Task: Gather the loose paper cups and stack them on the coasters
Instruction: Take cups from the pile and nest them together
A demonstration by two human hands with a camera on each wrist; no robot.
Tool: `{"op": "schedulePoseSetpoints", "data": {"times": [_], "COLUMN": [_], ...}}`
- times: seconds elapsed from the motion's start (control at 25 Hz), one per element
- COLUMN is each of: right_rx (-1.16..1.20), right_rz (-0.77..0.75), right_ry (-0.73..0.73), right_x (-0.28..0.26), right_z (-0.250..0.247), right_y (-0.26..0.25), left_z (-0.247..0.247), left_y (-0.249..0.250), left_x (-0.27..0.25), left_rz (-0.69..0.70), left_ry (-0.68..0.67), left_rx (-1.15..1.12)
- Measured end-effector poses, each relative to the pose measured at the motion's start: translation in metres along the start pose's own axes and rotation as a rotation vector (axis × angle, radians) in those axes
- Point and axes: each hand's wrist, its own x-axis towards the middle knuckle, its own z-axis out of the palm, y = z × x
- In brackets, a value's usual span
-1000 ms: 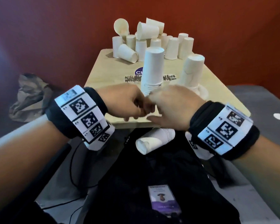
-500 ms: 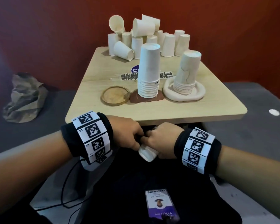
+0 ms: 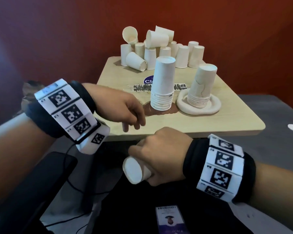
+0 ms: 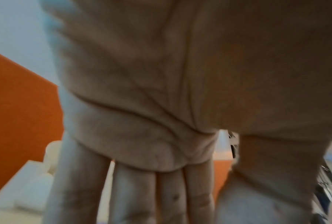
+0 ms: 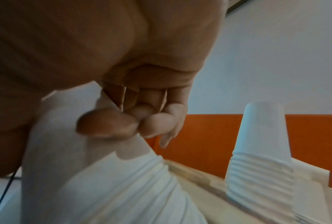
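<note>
My right hand point(image 3: 147, 166) grips a sideways stack of nested white paper cups point(image 3: 134, 171) below the table's front edge, thumb and fingers curled round the held cups point(image 5: 103, 174). My left hand point(image 3: 134, 125) hangs empty over the table's near-left part, its fingers point(image 4: 132, 189) straight. An upside-down cup stack point(image 3: 162, 85) stands on a brown coaster point(image 3: 174, 110). A second stack point(image 3: 201, 86) stands on a white coaster point(image 3: 215, 107). Loose cups point(image 3: 159, 48) are piled at the table's far edge.
The wooden table point(image 3: 210, 125) stands against a red wall. A crumpled brown bag point(image 3: 26, 93) lies on the left, partly behind my wrist. A badge point(image 3: 169, 218) rests on dark cloth in my lap, with a black cable point(image 3: 78, 191) to its left.
Both hands were on the sideways cup stack in my lap. My left hand has let go and risen over the table's front left; my right hand alone holds the stack.
</note>
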Motion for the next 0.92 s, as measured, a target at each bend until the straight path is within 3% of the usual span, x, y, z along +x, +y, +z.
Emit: {"op": "schedulePoseSetpoints", "data": {"times": [0.24, 0.44, 0.68, 0.92], "right_rx": [0.227, 0.424, 0.518, 0.295], "right_rz": [0.234, 0.307, 0.373, 0.355], "right_ry": [0.333, 0.555, 0.450, 0.244], "right_x": [-0.004, 0.032, 0.084, 0.114], "right_z": [-0.062, -0.077, -0.075, -0.080], "right_y": [0.044, 0.093, 0.124, 0.123], "left_z": [-0.059, -0.095, -0.105, -0.101], "left_y": [-0.005, -0.012, -0.027, -0.045], "left_x": [-0.032, -0.040, -0.040, -0.019], "left_rz": [-0.066, -0.122, -0.116, -0.149], "left_ry": [0.230, 0.372, 0.399, 0.296], "left_rx": [-0.097, -0.105, -0.216, -0.215]}}
